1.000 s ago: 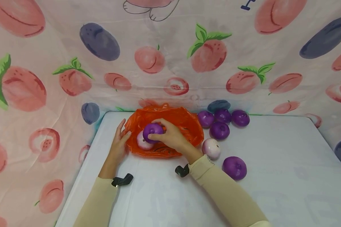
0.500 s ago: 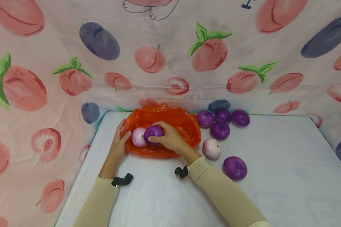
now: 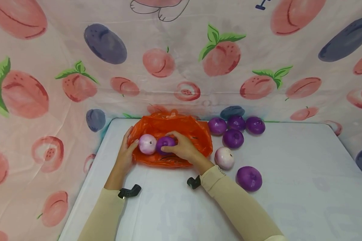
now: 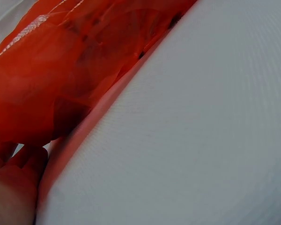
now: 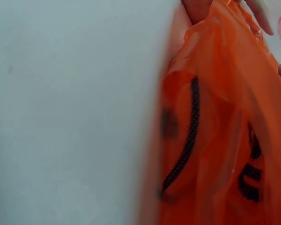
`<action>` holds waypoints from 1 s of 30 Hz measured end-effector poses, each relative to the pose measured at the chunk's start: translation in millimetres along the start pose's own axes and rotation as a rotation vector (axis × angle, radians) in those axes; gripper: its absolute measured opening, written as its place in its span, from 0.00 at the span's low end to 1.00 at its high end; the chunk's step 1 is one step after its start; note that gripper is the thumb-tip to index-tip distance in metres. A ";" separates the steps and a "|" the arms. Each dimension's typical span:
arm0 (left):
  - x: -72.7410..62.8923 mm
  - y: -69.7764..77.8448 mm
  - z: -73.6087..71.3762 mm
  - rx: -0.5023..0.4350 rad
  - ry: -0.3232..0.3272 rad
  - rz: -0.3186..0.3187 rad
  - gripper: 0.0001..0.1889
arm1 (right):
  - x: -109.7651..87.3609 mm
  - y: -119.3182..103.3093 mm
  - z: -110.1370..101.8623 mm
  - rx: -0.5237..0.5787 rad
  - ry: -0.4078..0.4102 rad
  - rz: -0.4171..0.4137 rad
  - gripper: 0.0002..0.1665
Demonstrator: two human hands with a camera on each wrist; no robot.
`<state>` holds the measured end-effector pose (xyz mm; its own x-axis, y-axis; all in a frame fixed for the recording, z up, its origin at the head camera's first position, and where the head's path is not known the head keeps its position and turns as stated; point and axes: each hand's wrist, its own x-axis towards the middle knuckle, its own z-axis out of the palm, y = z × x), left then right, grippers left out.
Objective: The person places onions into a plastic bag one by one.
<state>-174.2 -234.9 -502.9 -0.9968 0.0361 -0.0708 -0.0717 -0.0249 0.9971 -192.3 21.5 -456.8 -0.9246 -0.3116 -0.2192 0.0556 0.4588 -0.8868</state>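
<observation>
Bag, orange and wide-mouthed, has pulled in slightly at its three o'clock edge over the last second, and inside it the purple onion has slid off the pale onion. Where one overlapped the other, they now sit side by side, purple at the pale one's three o'clock. The right hand has its grip clamped round the purple onion; the left hand stays at the bag's nine o'clock rim, thumb and fingers seemingly pinching the plastic. That reads as this onion's placing being nearly complete, only the release not yet made; whether it touches the bag's bottom is hidden. Still outside on the table, four more purple onions cluster between two and three o'clock of the bag, a second pale onion lies just past three, and a lone purple onion toward four.
</observation>
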 end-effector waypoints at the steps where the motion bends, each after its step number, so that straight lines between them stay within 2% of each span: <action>1: -0.2 0.0 0.1 0.001 0.000 0.000 0.35 | 0.4 1.0 0.0 -0.001 -0.002 0.007 0.32; 7: -0.8 1.5 0.6 0.006 -0.004 0.013 0.34 | 2.1 6.0 -0.2 -0.001 -0.021 0.036 0.30; 15: -1.0 2.3 0.5 0.006 -0.008 0.012 0.35 | 2.6 8.5 -0.9 0.019 -0.032 0.025 0.31; 22: -1.3 2.3 0.6 0.004 -0.010 0.006 0.35 | 3.7 13.4 -1.0 0.018 -0.049 -0.021 0.36; 30: 0.4 1.3 0.8 -0.038 -0.017 0.019 0.35 | 4.7 15.5 -4.0 -0.048 -0.092 -0.065 0.41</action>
<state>-174.7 -234.1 -501.5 -0.9973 0.0520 -0.0509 -0.0542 -0.0640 0.9965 -197.3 30.4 -470.0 -0.8868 -0.4163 -0.2006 -0.0233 0.4738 -0.8803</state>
